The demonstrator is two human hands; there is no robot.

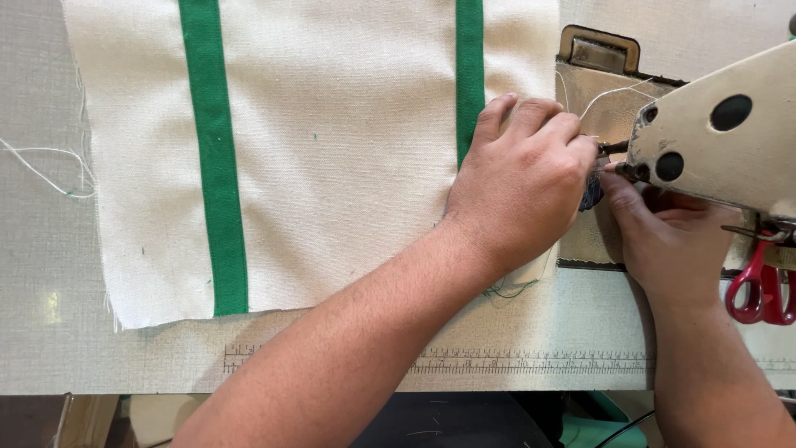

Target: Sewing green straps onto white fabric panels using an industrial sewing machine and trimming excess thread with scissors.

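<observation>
Left hand (522,178) knuckles up, fingers curled, right hand (667,236) close beside, fingertips meeting, both forearms angled inward.

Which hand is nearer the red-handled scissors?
Right. The right hand sits just left of the red-handled scissors, close beside them under the sewing machine head. The left hand is farther left, resting on the cream fabric.

Bare forearms, left hand (522,187), right hand (667,241), no sleeves

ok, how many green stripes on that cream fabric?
2. One green stripe runs down the left part of the cream fabric; the other is at right, its lower end hidden under the left hand.
</observation>
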